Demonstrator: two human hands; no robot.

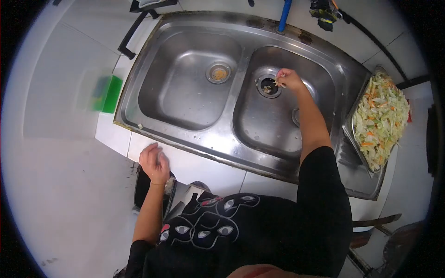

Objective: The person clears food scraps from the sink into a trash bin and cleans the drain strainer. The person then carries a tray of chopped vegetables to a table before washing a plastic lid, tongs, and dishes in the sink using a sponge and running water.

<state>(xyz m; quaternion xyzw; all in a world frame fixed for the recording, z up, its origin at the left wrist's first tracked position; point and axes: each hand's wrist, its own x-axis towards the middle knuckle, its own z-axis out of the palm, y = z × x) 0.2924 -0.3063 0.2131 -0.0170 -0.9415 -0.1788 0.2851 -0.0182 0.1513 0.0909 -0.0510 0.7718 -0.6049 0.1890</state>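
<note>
Over the right basin of the steel sink, my right hand pinches some pale food scraps between its fingertips. Just below and left of it is the open drain, with a few scraps inside. My left hand rests at the tiled counter edge in front of the left basin, its fingers bent and partly hidden. Whether it holds anything does not show. Yellowish bits lie in the left drain.
A tray heaped with shredded cabbage and carrot stands on the sink's right side. A green block sits at the left edge. A blue pipe rises behind the sink. A dark bin is below my left hand.
</note>
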